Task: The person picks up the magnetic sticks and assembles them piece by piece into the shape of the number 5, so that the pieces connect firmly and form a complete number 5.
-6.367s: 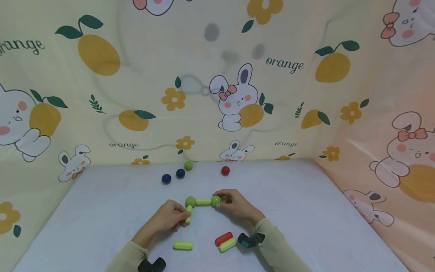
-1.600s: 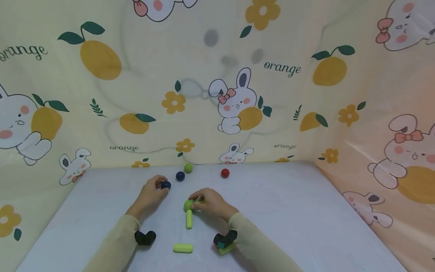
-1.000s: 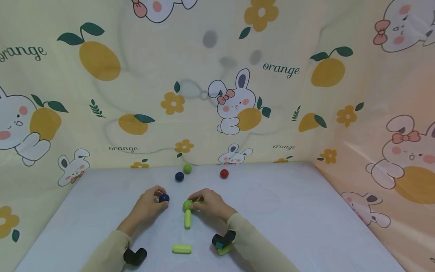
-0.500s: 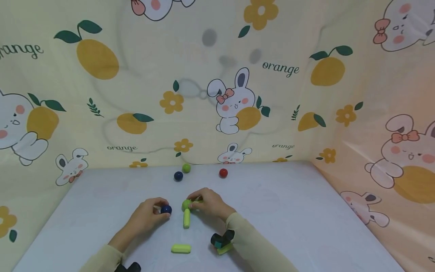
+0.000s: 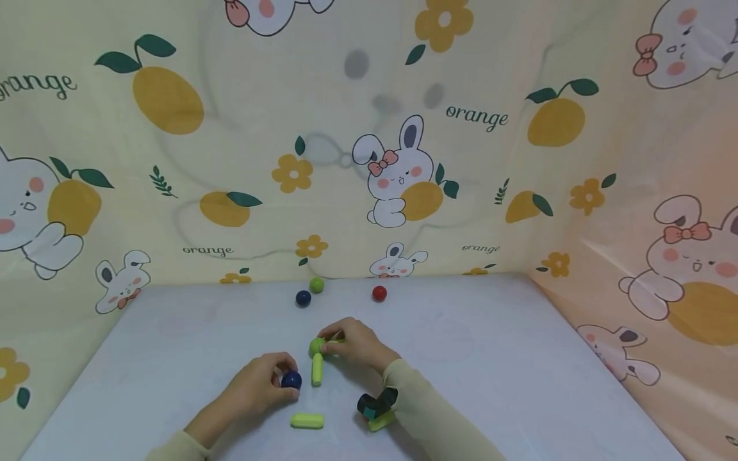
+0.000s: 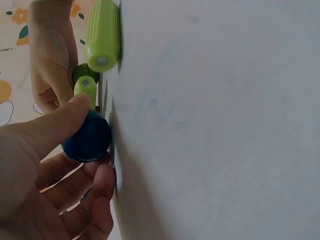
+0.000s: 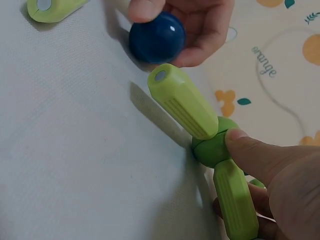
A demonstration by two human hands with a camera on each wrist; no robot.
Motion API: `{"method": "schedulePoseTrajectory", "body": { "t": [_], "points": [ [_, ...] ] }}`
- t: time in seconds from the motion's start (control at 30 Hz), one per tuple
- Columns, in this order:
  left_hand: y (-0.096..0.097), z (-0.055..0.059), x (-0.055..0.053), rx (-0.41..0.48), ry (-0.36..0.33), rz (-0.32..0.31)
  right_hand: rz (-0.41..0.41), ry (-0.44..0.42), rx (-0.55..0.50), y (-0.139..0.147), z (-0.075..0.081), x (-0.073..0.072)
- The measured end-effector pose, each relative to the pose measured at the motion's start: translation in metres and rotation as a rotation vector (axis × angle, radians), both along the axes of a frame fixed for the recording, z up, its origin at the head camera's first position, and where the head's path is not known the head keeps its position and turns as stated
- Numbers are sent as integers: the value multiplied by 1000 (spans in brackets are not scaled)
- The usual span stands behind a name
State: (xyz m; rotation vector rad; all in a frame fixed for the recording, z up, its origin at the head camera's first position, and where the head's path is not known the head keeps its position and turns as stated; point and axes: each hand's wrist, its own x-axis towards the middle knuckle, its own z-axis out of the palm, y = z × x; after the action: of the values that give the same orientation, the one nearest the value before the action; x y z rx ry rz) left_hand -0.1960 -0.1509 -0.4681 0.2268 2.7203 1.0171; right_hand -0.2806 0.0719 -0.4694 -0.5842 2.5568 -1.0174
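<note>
Blue ball (image 5: 291, 380) sits at the near left of centre, just above or on the white surface (image 5: 490, 358) (I cannot tell which), pinched between thumb and fingers of the left hand (image 5: 259, 384). Cream cloth (image 5: 242, 96) printed with rabbits, flowers and oranges rises behind and along both sides, pinker on the right. Just right of the held ball, on the near side, lies a loose green rod (image 5: 307, 420). At the far edge, a second blue ball (image 5: 303, 298) rests just left of a far green ball (image 5: 316, 285). At centre, a joined green ball (image 5: 315, 347) carries a green rod (image 5: 317, 370) pointing nearward; the right hand (image 5: 357, 342) grips this piece narrowly, thumb on the ball. Farther right, a red ball (image 5: 379, 293) rests near the cloth; on the near side, a black wrist device (image 5: 377, 404) partly hides another rod (image 5: 382, 420). Soft shadows fall across the surface.
</note>
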Motion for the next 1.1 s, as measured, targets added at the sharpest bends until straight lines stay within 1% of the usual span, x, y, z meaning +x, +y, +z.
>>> {"method": "schedulePoseTrajectory", "body": {
  "t": [0.13,0.27,0.47,0.6,0.8,1.0,1.1],
  "points": [
    [2,1,4,-9,-2,-8,0,-2,-1,0,0,0],
    [3,0,7,-1,-1,-39,2,3,3,0,0,1],
    [6,0,11,79,-10,-108,-5,8,2,0,0,1],
    [10,2,13,137,-15,-136,-6,9,-1,0,0,1],
    [19,2,14,182,-20,-127,-2,3,-12,0,-1,0],
    [25,-1,15,193,4,-114,-7,-3,-13,0,-1,-1],
    [27,-3,15,195,6,-113,-8,-7,-18,0,-3,-2]
  ]
}}
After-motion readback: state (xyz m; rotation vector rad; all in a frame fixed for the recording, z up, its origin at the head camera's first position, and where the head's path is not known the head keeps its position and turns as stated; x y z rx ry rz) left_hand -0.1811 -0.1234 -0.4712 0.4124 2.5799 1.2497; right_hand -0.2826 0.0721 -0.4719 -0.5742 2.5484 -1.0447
